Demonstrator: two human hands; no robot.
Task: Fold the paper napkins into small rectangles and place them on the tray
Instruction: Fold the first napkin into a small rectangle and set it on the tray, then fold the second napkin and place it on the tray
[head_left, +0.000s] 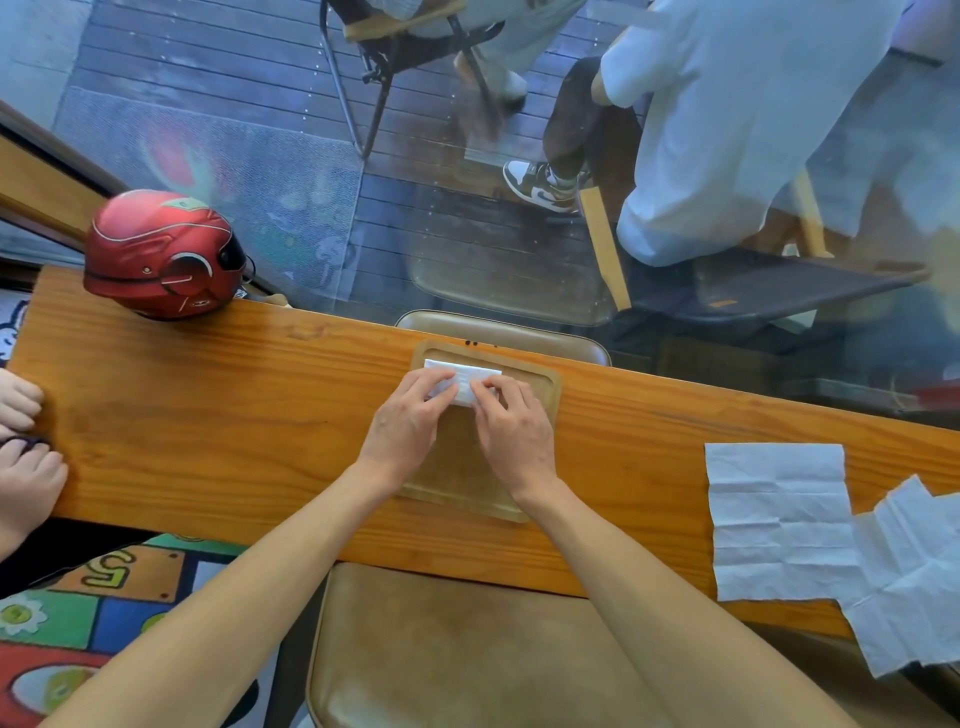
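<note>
A small folded white napkin (462, 379) lies at the far end of the wooden tray (548, 387) in the middle of the wooden counter. My left hand (408, 423) and my right hand (511, 423) both rest over the tray with their fingertips pinching the near edge of the folded napkin. Part of the napkin is hidden under my fingers. An unfolded creased napkin (779, 519) lies flat on the counter to the right. A second unfolded napkin (914, 582) overlaps it and hangs over the near edge.
A red helmet (161, 254) sits at the counter's far left. Another person's hands (23, 452) rest at the left end. A glass pane runs along the counter's far edge, with seated people and chairs beyond. A padded stool (457, 649) stands below me.
</note>
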